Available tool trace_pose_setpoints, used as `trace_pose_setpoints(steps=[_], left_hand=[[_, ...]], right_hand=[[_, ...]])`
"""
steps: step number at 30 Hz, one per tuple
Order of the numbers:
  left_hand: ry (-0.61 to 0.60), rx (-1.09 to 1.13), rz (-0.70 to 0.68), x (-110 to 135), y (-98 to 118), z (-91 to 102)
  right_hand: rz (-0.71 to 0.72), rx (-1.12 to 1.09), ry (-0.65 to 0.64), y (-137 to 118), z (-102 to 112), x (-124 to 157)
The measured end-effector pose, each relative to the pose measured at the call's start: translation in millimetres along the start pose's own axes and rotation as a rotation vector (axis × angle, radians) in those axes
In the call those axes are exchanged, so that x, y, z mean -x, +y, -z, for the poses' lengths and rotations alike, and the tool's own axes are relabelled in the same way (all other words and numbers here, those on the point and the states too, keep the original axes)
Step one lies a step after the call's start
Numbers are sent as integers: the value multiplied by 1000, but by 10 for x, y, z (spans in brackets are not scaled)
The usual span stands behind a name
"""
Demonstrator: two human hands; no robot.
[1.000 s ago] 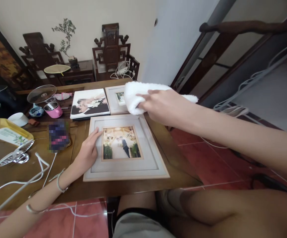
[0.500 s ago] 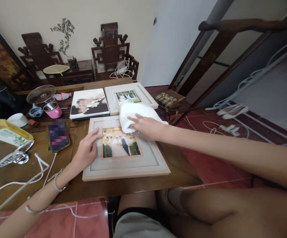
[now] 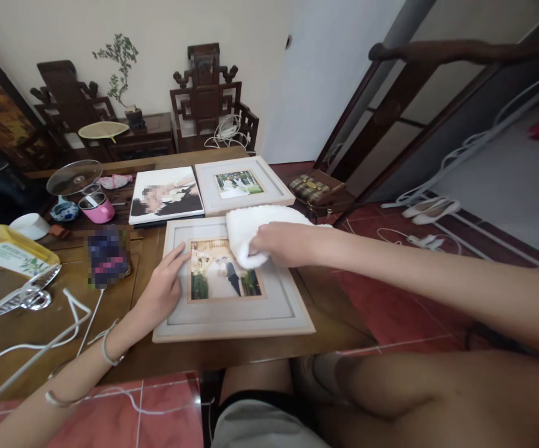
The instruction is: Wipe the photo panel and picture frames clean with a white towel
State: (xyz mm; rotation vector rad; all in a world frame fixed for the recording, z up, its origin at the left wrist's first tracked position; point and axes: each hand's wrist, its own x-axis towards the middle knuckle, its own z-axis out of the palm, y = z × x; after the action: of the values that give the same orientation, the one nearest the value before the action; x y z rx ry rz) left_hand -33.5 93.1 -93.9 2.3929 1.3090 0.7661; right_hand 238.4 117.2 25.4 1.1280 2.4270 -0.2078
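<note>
A picture frame [image 3: 241, 320] with a pale wood edge lies flat near the front of the table, a small photo in its middle. My right hand [image 3: 283, 244] grips a white towel [image 3: 245, 227], which rests on the frame's upper right and covers a corner of the photo. With fingers stretched out, my left hand [image 3: 164, 283] lies on the frame's left side, fingertips close to the photo's edge. Behind stand a second picture frame [image 3: 206, 198] and, left of it, a thin photo panel [image 3: 183, 214], both lying flat.
On the table's left are a phone [image 3: 108, 255], a silver hair claw [image 3: 29, 292], a bottle of yellow liquid [image 3: 22, 249], a pink cup [image 3: 99, 208] and a glass lid [image 3: 73, 177]. White cables [image 3: 71, 333] cross the front left. A plaid bag [image 3: 311, 186] sits beyond the right edge.
My right hand has moved the towel a little toward me, down over the photo's upper right corner, and its fingers have curled more. My left hand keeps its place on the frame.
</note>
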Motion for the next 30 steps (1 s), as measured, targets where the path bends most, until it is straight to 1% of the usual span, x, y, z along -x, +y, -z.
trace_pose_setpoints(steps=[2,5,7,8,10,13,16,18,20,22,24,27,30], left_hand=[[4,-7,-3,11,-5,2],[11,-22,-1,17,-6,-2],[24,-32,-2,16,-10,-14],[29,-36,-4,15,-14,-22],[30,-42,-12,14,-28,-35],[5,-27,-27,23,-63,-42],[-28,5,-50,35,-104,-37],[-39,7,-60,38,-125,-33],[-41,-7,-70,34,-138,-31],[-40,-13,-82,27,-143,-32],[-26,-4,-81,20,-144,-34],[6,6,-60,19,-138,-37],[26,-7,-48,22,-129,-39]], right_hand=[[45,-44,-113,-126,83,133],[98,-105,-291,-328,147,312],[92,-127,-352,-418,157,383],[72,-137,-363,-440,153,396],[11,-150,-332,-430,132,376],[-39,-141,-160,-302,76,245],[-93,-43,-6,-122,13,48],[-129,46,64,-23,-24,-77],[-122,121,124,41,-48,-168],[-91,161,121,64,-51,-205],[-61,165,55,45,-27,-182],[-12,142,-68,-67,47,-46],[56,87,-183,-261,135,163]])
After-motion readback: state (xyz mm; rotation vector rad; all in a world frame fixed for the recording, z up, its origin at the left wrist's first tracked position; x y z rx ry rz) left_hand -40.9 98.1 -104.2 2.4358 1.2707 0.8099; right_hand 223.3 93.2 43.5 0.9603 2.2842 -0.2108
